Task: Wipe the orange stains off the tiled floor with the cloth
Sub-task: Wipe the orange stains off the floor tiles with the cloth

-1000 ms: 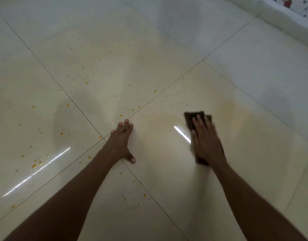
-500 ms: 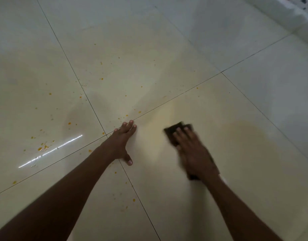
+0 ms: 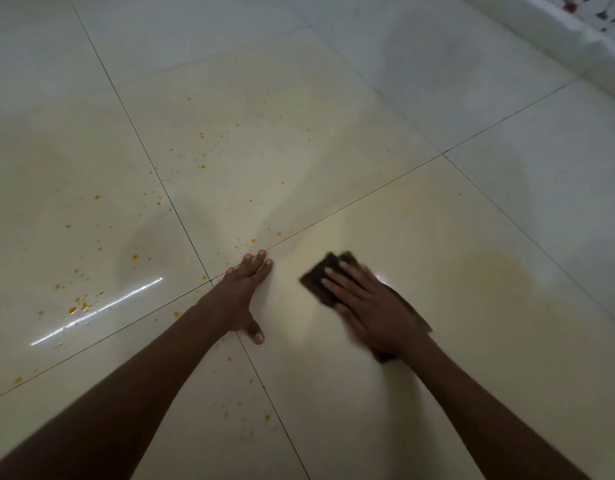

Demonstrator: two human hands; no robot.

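Observation:
A dark brown cloth (image 3: 319, 276) lies flat on the glossy cream tiled floor (image 3: 385, 220). My right hand (image 3: 372, 306) presses on it with straight fingers and covers most of it. My left hand (image 3: 242, 294) rests flat on the floor at the meeting of the grout lines, fingers straight, thumb spread. Orange stains (image 3: 78, 308) speckle the tile to the left, and smaller orange drops (image 3: 253, 241) lie just beyond my left fingertips. A faint orange smear (image 3: 489, 278) spreads on the tile right of the cloth.
A white raised ledge (image 3: 559, 39) runs along the far right, with a patterned surface behind it. More orange specks (image 3: 267, 417) dot the tile near my left forearm. A bright light streak (image 3: 98, 311) reflects on the left tile.
My right hand has slid the cloth leftward across the tile, from the right part toward my left hand. My left hand has stayed planted. The view has shifted.

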